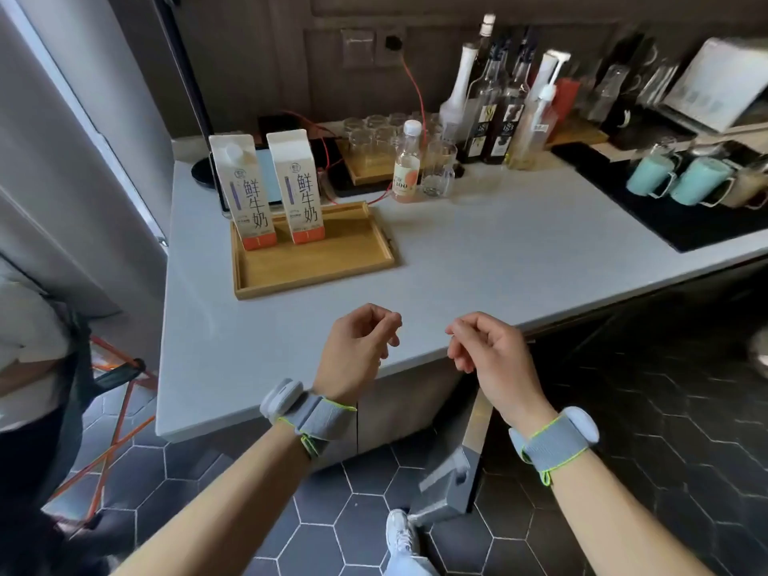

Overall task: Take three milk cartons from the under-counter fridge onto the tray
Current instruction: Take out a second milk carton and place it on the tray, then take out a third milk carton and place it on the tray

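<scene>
Standing upright on tray (316,268), two milk cartons (245,191), labels facing camera

Counted: two milk cartons (243,192) (296,188), one wooden tray (316,259), two teal mugs (650,174) (695,180), one small peach-labelled bottle (407,164), two hands (357,347) (492,351).

One head-worn camera looks forward and down over the counter (478,259); the tray (316,276) sits near, toward eleven o'clock.
</scene>
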{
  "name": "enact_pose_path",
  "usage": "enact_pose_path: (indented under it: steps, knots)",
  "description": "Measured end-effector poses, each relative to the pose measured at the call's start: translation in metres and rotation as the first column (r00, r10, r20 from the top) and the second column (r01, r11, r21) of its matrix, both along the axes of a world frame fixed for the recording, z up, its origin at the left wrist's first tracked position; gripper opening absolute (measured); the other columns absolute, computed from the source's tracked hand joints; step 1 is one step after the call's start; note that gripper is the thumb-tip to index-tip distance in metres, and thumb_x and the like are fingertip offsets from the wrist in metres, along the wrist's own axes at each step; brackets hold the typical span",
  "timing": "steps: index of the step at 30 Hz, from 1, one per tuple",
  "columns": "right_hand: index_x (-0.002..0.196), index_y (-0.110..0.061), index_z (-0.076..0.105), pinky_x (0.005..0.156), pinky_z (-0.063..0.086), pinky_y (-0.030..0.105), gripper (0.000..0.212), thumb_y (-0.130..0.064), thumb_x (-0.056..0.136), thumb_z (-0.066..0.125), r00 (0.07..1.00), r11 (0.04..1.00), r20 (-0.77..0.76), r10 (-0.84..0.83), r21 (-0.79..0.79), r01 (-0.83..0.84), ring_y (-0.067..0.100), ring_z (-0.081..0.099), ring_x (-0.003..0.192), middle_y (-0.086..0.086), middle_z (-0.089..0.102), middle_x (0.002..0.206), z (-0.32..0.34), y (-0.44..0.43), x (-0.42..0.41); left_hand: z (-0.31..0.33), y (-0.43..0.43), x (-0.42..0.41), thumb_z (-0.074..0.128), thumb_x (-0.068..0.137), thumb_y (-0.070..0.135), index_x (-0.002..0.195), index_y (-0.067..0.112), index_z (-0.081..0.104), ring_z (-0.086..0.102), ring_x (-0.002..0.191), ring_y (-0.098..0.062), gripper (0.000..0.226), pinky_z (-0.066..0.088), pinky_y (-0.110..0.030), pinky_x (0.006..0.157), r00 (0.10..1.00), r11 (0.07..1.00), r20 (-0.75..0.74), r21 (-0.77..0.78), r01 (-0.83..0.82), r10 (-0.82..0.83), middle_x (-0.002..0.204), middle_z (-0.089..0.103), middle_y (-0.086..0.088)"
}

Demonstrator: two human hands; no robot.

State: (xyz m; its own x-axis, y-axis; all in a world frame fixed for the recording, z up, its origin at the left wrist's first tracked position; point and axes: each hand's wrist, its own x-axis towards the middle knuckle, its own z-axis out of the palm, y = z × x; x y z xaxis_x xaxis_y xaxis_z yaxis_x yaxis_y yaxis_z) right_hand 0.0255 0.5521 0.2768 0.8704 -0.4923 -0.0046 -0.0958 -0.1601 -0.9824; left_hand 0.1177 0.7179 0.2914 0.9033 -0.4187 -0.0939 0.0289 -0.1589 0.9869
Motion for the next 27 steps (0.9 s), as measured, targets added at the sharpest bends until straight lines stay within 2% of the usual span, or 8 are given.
enact_pose_path:
  steps: [4,7,11,15,18,23,27]
  knots:
    - [0.076,0.000,0.063,0.048,0.031,0.019,0.028,-0.013,0.100,0.057,0.998,0.998,-0.004,-0.066,0.009,0.066,0.011,0.037,0.051,-0.002,0.047,0.053,-0.001,-0.023,-0.047,0.002,-0.027,-0.039,0.061,0.094,0.024,0.075,0.012,0.064,0.044,0.047,-0.006,0.023,0.038,-0.020,0.051,0.999,0.998,0.033,-0.066,0.007,-0.005,0.054,0.057,0.010]
    - [0.075,0.002,0.062,0.049,0.033,0.015,0.030,-0.014,0.101,0.057,0.994,0.994,-0.004,-0.111,-0.007,0.111,0.009,0.038,0.052,0.003,0.043,0.055,-0.005,-0.053,-0.080,-0.006,-0.059,-0.068,0.061,0.093,0.025,0.076,0.007,0.064,0.045,0.049,-0.005,0.025,0.037,-0.021,0.054,0.999,0.993,0.013,-0.107,0.045,-0.044,0.056,0.056,0.009]
    - [0.078,0.002,0.062,0.048,0.031,0.018,0.030,-0.015,0.101,0.056,0.989,0.989,-0.023,-0.149,-0.002,0.149,0.012,0.036,0.054,0.008,0.040,0.058,-0.015,-0.100,-0.119,-0.021,-0.110,-0.103,0.061,0.090,0.031,0.066,0.023,0.061,0.044,0.051,-0.007,0.026,0.037,-0.026,0.058,0.996,0.987,-0.017,-0.133,0.089,-0.092,0.057,0.056,0.008]
    - [0.072,-0.009,0.063,0.046,0.030,0.016,0.030,-0.020,0.100,0.057,0.981,0.983,-0.064,-0.184,-0.003,0.184,0.008,0.034,0.050,0.000,0.040,0.056,-0.026,-0.173,-0.155,-0.039,-0.183,-0.139,0.062,0.087,0.034,0.060,0.026,0.057,0.044,0.049,-0.007,0.028,0.038,-0.022,0.055,0.996,0.993,-0.044,-0.084,0.078,-0.082,0.054,0.056,0.008]
    - [0.070,-0.013,0.062,0.045,0.029,0.014,0.031,-0.021,0.100,0.058,0.981,0.986,-0.098,-0.165,-0.002,0.166,0.006,0.033,0.049,-0.002,0.039,0.055,-0.034,-0.220,-0.173,-0.046,-0.232,-0.157,0.062,0.087,0.034,0.062,0.025,0.058,0.045,0.049,-0.007,0.027,0.038,-0.022,0.055,0.997,0.997,-0.068,-0.073,0.041,-0.046,0.055,0.056,0.008]
    - [0.070,-0.016,0.062,0.046,0.030,0.016,0.030,-0.025,0.098,0.058,0.983,0.990,-0.128,-0.135,0.006,0.137,0.008,0.035,0.051,-0.006,0.041,0.054,-0.042,-0.295,-0.186,-0.048,-0.308,-0.178,0.061,0.088,0.035,0.065,0.026,0.060,0.044,0.049,-0.006,0.024,0.038,-0.019,0.053,0.995,0.995,-0.096,-0.098,-0.014,0.004,0.056,0.055,0.009]
    - [0.072,-0.017,0.063,0.046,0.030,0.020,0.030,-0.025,0.099,0.057,0.984,0.996,-0.157,-0.083,0.033,0.089,0.010,0.036,0.052,-0.008,0.042,0.054,-0.047,-0.342,-0.173,-0.053,-0.355,-0.175,0.062,0.086,0.040,0.066,0.029,0.062,0.045,0.050,-0.007,0.023,0.037,-0.025,0.055,0.988,0.993,-0.134,-0.081,-0.085,0.073,0.057,0.057,0.007]
